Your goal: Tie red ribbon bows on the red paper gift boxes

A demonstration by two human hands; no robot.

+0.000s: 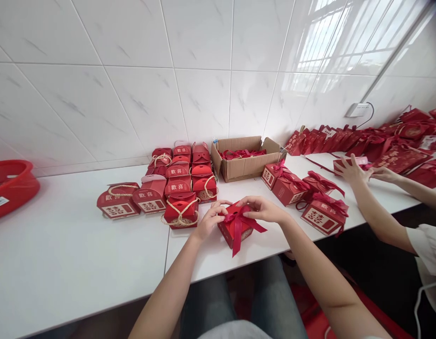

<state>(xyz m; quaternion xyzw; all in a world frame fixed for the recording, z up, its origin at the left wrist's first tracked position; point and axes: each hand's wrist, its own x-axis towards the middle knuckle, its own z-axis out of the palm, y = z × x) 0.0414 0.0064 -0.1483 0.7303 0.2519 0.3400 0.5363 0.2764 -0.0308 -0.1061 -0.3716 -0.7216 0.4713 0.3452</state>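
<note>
A red gift box stands near the table's front edge, with a dark red ribbon tied in a bow on top and its tails hanging over the front. My left hand is closed, thumb and fingers pinching the bow's left loop. From the right, my right hand pinches the bow's other loop near the knot. Just left of my left hand sits a red box with a gold cord. To the right stand several ribbon-tied boxes, one a red box with a double-happiness panel.
Rows of red boxes stand by the wall beside a cardboard carton of red ribbons. A red basin is at far left. At right, a co-worker's hands handle another box near piled red bags.
</note>
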